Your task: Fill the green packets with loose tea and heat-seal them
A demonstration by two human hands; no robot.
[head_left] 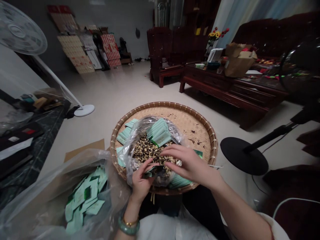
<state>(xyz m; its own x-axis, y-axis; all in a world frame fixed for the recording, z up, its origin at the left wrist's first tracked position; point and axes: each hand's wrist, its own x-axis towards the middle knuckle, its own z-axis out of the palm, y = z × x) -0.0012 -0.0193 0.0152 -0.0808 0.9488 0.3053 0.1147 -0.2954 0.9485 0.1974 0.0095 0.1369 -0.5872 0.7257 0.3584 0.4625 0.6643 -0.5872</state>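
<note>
Over the bamboo tray point(190, 123), my left hand point(141, 181) pinches a green sachet point(153, 170) narrowly at the mouth of the plastic bag point(130, 155), and my right hand point(192, 163) hovers open above the dried mix point(147, 150). The bag's folded-back rim seems to keep that mix within reach; more sachets point(85, 196) lie in a second bag point(50, 200) nearby.
</note>
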